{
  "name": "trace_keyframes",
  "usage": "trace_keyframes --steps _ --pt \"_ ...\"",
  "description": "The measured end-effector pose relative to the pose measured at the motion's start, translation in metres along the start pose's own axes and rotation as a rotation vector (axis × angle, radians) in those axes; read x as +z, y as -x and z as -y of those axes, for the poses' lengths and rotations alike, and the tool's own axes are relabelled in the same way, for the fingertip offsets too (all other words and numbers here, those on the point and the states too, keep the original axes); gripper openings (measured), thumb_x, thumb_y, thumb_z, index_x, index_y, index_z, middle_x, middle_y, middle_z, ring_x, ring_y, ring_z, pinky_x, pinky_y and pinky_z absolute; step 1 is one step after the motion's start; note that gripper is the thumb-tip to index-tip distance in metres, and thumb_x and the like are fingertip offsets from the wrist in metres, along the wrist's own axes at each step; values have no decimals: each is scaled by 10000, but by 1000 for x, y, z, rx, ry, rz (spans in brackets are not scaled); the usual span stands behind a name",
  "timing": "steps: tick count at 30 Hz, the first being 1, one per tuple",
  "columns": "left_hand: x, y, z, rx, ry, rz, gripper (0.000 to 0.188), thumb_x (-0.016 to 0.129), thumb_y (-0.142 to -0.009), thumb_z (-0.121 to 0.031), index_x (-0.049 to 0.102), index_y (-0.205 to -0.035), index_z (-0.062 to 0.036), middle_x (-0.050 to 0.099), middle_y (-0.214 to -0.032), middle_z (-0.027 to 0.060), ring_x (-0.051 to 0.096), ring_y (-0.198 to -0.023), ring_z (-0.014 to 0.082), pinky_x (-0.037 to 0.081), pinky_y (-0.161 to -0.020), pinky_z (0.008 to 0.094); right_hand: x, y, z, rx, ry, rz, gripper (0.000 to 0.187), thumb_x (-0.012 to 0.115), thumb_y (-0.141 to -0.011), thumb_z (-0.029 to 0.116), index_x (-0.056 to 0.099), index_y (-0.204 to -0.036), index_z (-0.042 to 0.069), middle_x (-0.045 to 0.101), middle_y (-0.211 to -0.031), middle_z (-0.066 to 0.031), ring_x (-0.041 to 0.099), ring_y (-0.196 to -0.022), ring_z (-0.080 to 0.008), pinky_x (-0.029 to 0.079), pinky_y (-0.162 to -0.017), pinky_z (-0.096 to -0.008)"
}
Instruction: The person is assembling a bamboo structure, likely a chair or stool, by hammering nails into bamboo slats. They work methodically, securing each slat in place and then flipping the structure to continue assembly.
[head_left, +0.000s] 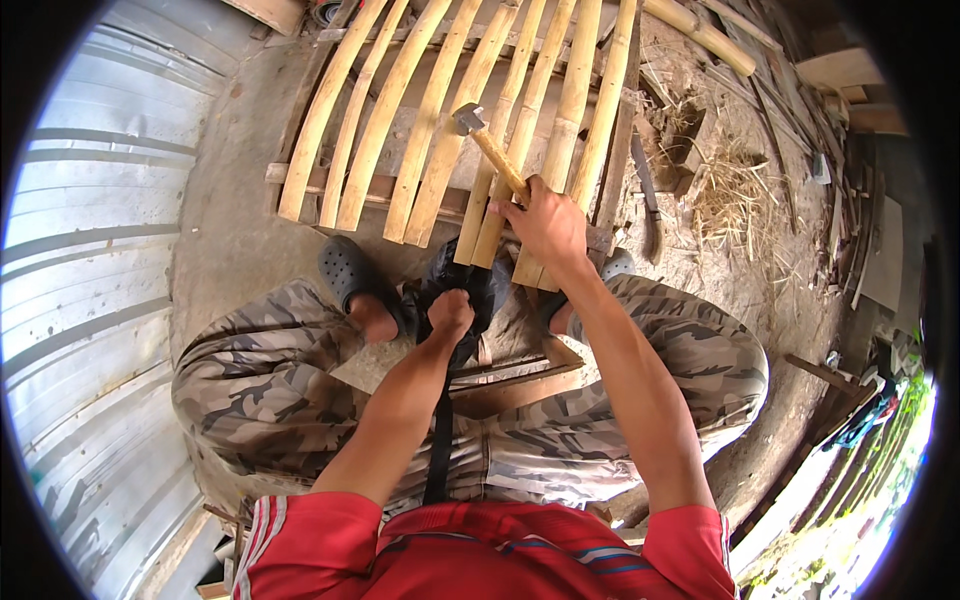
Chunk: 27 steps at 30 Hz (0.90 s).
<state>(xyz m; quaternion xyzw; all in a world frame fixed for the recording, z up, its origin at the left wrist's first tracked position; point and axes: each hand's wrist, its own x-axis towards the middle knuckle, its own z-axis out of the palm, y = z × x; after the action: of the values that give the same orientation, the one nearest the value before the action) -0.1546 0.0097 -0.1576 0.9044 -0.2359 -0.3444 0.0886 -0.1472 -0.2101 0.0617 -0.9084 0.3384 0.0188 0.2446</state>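
Observation:
My right hand (pixel 548 222) is wrapped round the wooden handle of a hammer (pixel 500 163). Its metal head is raised over the bamboo slats (pixel 415 115), which lie side by side across a wooden frame (pixel 392 190). Between my feet sits a black bag (pixel 487 290) with a dark strap (pixel 440 440) running up toward my waist. My left hand (pixel 452 313) is closed, knuckles up, against the near side of this bag. What its fingers hold, if anything, is hidden.
A long-bladed tool with a handle (pixel 652 215) lies right of the frame, near dry straw (pixel 735 195). A thick bamboo pole (pixel 705 38) rests at the far right. Corrugated metal sheeting (pixel 95 250) stands along the left. A wooden piece (pixel 515 390) lies between my legs.

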Motion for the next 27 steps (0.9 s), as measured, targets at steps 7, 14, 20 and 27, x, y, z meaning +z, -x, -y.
trace_keyframes --steps 7,14,20,27 --pt "22 9 -4 65 -50 -155 161 725 -770 -191 724 -904 -103 712 -985 133 673 -997 334 545 -841 438 -2 1 0 32 -21 32 459 727 -861 461 608 -978 33 704 -743 -184 714 -721 -368 565 -656 -452" --pt "28 -3 -12 -5 -62 -120 115 727 -708 -170 705 -772 -78 711 -858 137 691 -901 338 555 -778 465 6 -1 -4 -15 -27 -17 482 732 -853 482 621 -975 29 705 -741 -172 716 -710 -359 568 -639 -444" --pt "29 -3 -19 -11 -86 -102 105 717 -722 -160 706 -773 -68 716 -886 139 695 -925 330 555 -786 458 2 -2 -1 8 -2 33 497 725 -859 494 621 -992 26 714 -765 -166 725 -733 -348 577 -664 -438" --pt "-9 1 -32 -166 -28 149 322 708 -807 -301 728 -1034 -73 718 -1048 164 682 -1038 332 554 -893 451 2 -1 -4 17 11 17 498 723 -862 494 630 -994 23 712 -756 -176 726 -733 -348 581 -675 -436"
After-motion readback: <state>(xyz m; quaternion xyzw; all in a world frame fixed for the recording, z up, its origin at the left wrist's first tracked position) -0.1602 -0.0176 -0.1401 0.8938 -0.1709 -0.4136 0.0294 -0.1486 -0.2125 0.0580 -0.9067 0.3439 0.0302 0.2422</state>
